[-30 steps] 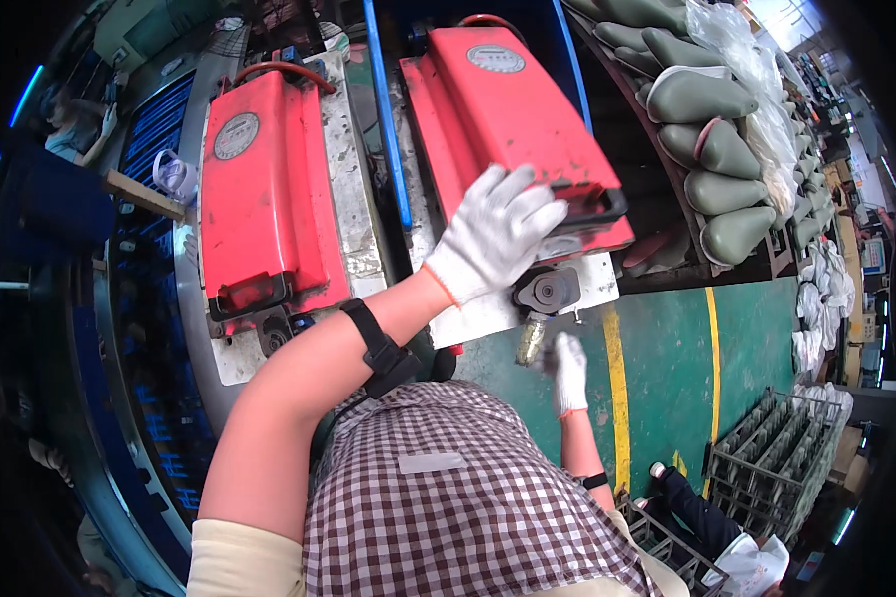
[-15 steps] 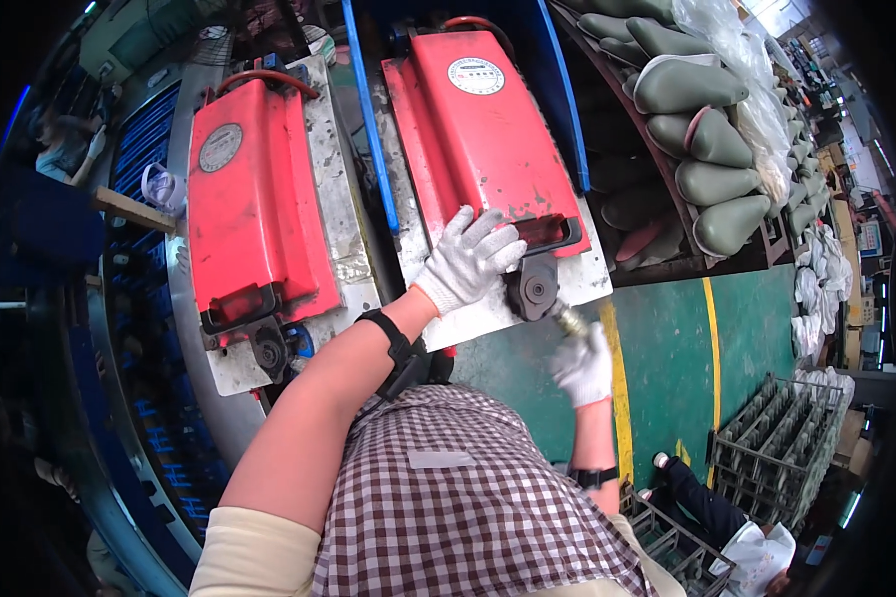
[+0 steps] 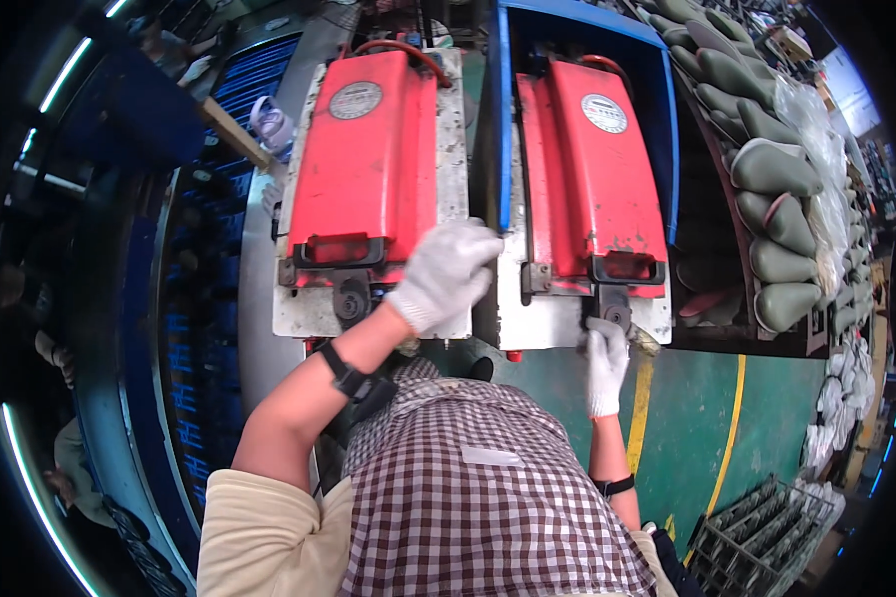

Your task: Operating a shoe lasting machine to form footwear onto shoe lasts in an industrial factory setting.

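My left hand [image 3: 446,277], in a white knit glove, is over the near right corner of the left red-lidded machine [image 3: 363,164]. Its fingers are loosely bent toward the gap between two machines, with nothing seen in them. My right hand [image 3: 607,366], gloved too, reaches up to the black round latch [image 3: 615,310] below the right machine's red lid [image 3: 612,179]. Its fingers point upward at the latch's left side, slightly blurred. A short metal lever [image 3: 645,342] sticks out right of that hand. The left machine has a matching black latch [image 3: 352,300]. Both lids lie down.
A blue frame [image 3: 674,149] surrounds the right machine's back and sides. Grey-green shoe-last-shaped pieces [image 3: 777,167] fill a rack at the right. A metal wire crate [image 3: 762,537] stands on the green floor [image 3: 707,418]. Another person's gloved hand [image 3: 197,70] shows at the far left.
The view has swung left, showing more of the left machine. My left hand has come off the right machine's lid and moved left. My right hand has shifted from the lever to the latch's left side.
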Tool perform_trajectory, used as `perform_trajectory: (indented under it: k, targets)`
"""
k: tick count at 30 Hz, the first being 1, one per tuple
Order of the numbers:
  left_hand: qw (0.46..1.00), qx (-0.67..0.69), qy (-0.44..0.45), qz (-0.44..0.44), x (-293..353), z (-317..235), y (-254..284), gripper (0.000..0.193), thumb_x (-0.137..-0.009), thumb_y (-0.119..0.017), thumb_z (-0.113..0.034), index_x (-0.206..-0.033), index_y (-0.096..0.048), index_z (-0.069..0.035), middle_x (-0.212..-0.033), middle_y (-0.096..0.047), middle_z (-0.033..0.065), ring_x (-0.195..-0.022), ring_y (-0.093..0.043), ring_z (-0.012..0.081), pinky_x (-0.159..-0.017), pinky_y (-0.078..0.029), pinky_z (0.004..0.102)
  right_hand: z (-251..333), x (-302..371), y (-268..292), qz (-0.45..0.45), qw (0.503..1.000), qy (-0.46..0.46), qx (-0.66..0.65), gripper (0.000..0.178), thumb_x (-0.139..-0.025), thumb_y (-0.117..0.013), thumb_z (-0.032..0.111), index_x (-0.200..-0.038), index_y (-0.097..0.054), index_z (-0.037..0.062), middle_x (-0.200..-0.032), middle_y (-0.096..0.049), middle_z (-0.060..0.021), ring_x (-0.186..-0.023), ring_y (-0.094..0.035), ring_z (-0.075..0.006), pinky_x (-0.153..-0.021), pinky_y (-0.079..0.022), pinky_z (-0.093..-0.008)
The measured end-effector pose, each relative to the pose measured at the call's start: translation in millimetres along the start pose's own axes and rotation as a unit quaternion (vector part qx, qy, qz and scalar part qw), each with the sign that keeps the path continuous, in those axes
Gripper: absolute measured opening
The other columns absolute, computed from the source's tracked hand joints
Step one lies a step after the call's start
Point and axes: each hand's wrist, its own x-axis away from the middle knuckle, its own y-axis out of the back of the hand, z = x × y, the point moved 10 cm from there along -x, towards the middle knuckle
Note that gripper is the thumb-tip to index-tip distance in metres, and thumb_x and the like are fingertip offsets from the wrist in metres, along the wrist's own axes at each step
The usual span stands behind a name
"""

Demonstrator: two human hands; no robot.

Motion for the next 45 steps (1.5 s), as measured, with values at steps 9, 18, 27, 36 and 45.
perform_trajectory:
  k: [9, 18, 27, 36, 45]
  targets:
    - [0.945, -0.197, 0.221, 0.142, 82.4, 74.0, 104.3, 0.030, -0.088, -0.073, -0.038, -0.087, -0.071, -0.008, -0.084, -0.071, 0.0142, -0.082, -0.071, 0.0338, -0.076, -0.054, 0.0478, 61.2, 13.1, -258.9, 0.482, 0.856, 0.022, 0.184, 0.041, -0.101, -0.062, 0.038, -0.123, -0.067, 0.0032, -0.112, -0.072, -0.0193, -0.106, -0.071, -0.0337, -0.096, -0.054, -0.0399]
    - [0.845, -0.151, 0.376, 0.348, 88.8, 127.1, 73.2, 0.073, -0.073, -0.067, -0.077, -0.096, -0.081, -0.009, -0.097, -0.077, 0.0187, -0.093, -0.076, 0.0351, -0.086, -0.058, 0.0454, 42.7, 57.4, -350.9, 0.516, 0.801, 0.069, 0.296, 0.054, -0.096, -0.064, 0.048, -0.130, -0.063, 0.0051, -0.111, -0.073, -0.0282, -0.105, -0.070, -0.0458, -0.093, -0.055, -0.0514]
    - [0.844, -0.143, 0.380, 0.351, 91.2, 128.3, 74.3, 0.057, -0.074, -0.073, -0.058, -0.102, -0.080, -0.009, -0.101, -0.077, 0.0203, -0.095, -0.076, 0.0358, -0.088, -0.059, 0.0467, 31.7, 56.2, -349.0, 0.491, 0.834, 0.061, 0.244, 0.056, -0.093, -0.067, 0.049, -0.130, -0.066, 0.0066, -0.107, -0.075, -0.0259, -0.103, -0.072, -0.0419, -0.092, -0.055, -0.0460]
    - [0.842, -0.139, 0.389, 0.348, 91.7, 125.9, 78.2, 0.054, -0.074, -0.073, -0.054, -0.103, -0.080, -0.010, -0.101, -0.078, 0.0194, -0.096, -0.077, 0.0356, -0.089, -0.059, 0.0463, 33.4, 60.3, -347.7, 0.516, 0.832, 0.000, 0.204, 0.051, -0.096, -0.070, 0.030, -0.134, -0.061, -0.0026, -0.123, -0.071, -0.0224, -0.118, -0.067, -0.0320, -0.105, -0.049, -0.0386]
    - [0.841, -0.142, 0.388, 0.348, 91.6, 124.5, 79.3, 0.053, -0.074, -0.072, -0.053, -0.103, -0.080, -0.010, -0.102, -0.078, 0.0196, -0.097, -0.076, 0.0358, -0.090, -0.059, 0.0460, 27.5, 58.0, -349.7, 0.496, 0.849, 0.034, 0.179, 0.055, -0.094, -0.070, 0.042, -0.132, -0.063, 0.0016, -0.112, -0.074, -0.0257, -0.108, -0.071, -0.0401, -0.095, -0.054, -0.0433]
